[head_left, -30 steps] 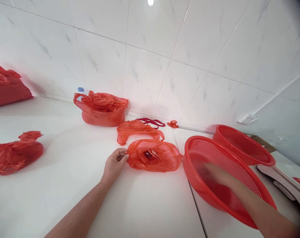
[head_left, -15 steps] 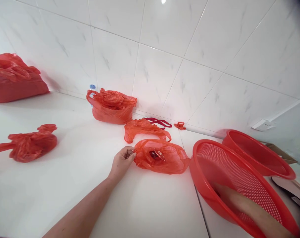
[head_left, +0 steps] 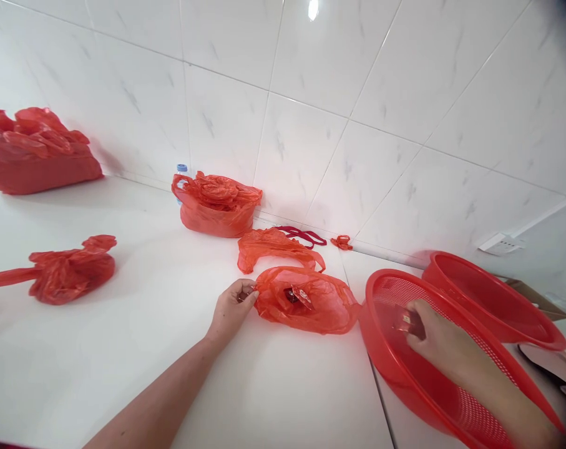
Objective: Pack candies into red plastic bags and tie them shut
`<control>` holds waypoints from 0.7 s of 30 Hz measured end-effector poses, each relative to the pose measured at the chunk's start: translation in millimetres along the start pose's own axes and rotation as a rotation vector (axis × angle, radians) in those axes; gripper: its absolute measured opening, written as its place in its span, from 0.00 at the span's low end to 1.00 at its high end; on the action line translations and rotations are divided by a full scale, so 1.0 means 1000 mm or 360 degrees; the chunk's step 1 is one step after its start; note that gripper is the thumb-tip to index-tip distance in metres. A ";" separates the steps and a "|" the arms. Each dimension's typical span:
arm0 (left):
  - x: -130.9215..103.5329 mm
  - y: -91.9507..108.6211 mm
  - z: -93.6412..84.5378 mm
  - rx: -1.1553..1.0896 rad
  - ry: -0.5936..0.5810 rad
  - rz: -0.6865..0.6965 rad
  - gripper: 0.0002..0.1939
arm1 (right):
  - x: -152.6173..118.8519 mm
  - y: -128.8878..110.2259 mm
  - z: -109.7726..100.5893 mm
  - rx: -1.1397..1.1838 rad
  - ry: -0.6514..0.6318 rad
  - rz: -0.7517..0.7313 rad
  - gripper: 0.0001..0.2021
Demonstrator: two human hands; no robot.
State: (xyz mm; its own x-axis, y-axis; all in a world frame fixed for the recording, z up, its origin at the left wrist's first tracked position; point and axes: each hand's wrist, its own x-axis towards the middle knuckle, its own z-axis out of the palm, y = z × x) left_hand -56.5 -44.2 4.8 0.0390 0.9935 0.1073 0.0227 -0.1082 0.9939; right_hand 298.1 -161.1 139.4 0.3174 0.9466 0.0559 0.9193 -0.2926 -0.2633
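Observation:
My left hand [head_left: 233, 305] pinches the left edge of an open red plastic bag [head_left: 324, 305] lying on the white table. Inside the bag are small packets, one dark and one red with white print [head_left: 302, 295]. Over the large red perforated basket [head_left: 385, 362] at the right, my right hand [head_left: 427, 330] is closed on a small red packet [head_left: 405, 320]. The bottom of the basket is partly hidden by my right arm.
A crumpled red bag [head_left: 271, 246] and a dark red strap [head_left: 306, 236] lie behind the open bag. Full red bags stand along the wall, one beside a bottle [head_left: 182, 168]. A tied red bag [head_left: 72, 274] sits left; a second red basket [head_left: 493, 299] stands at right.
My right hand has risen from deep inside the basket, and a red packet now shows in its fingers. My left hand still holds the bag's edge. The view has shifted slightly.

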 end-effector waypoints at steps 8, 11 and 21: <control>0.000 -0.002 -0.001 -0.0015 -0.0011 0.0022 0.13 | -0.026 -0.127 0.036 -0.0036 -0.0282 -0.0857 0.15; -0.001 -0.003 -0.001 -0.0030 -0.0019 0.0027 0.13 | -0.004 -0.145 0.065 -0.0092 -0.0191 -0.1017 0.15; 0.000 0.000 -0.001 0.0000 0.0018 0.0049 0.10 | 0.008 -0.103 0.085 -0.0109 0.0311 -0.0981 0.15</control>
State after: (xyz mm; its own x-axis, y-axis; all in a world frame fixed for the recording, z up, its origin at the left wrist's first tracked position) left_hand -57.3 -44.7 5.1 0.0285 0.9900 0.1384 0.0215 -0.1390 0.9901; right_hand 186.2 -111.5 85.3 -0.2427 0.9035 0.3532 0.9570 0.2825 -0.0651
